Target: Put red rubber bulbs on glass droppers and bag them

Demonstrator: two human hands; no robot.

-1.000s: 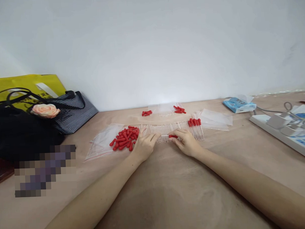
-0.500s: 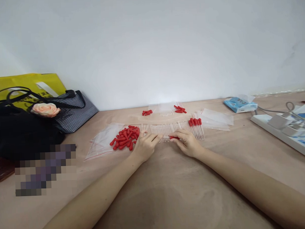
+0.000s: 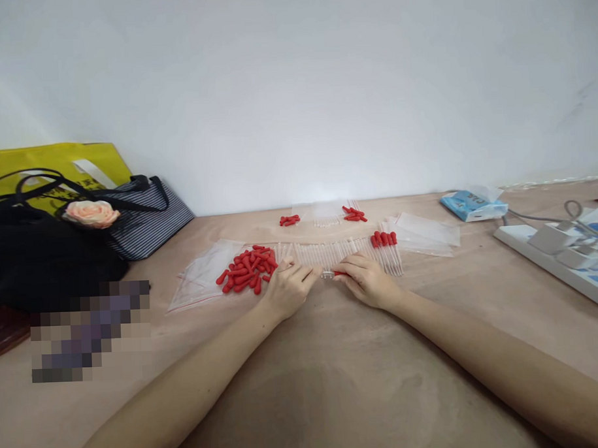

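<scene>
My left hand [image 3: 290, 288] is closed, its fingertips pinching a clear dropper tube [image 3: 327, 274]. Facing it, my right hand [image 3: 366, 280] grips a red rubber dropper bulb [image 3: 338, 273], mostly covered by the fingers. Tube and bulb are lined up end to end between the hands; I cannot tell how far one sits inside the other. Just behind the hands lies a row of clear tubes [image 3: 320, 254]. A heap of red bulbs [image 3: 246, 268] rests beside my left hand. Several droppers with red bulbs on their ends [image 3: 384, 239] lie beyond my right hand.
Clear zip bags lie at the left [image 3: 196, 280] and right [image 3: 424, 236]. Smaller groups of red bulbs [image 3: 290, 220] are near the wall. A blue tissue pack [image 3: 470, 206], a power strip [image 3: 550, 254] with chargers, and a striped bag [image 3: 149, 223] stand at the sides.
Both hands have drawn slightly toward me, and the clear tube now shows in the gap between them. The left fingers have closed in more. The camera view has shifted slightly.
</scene>
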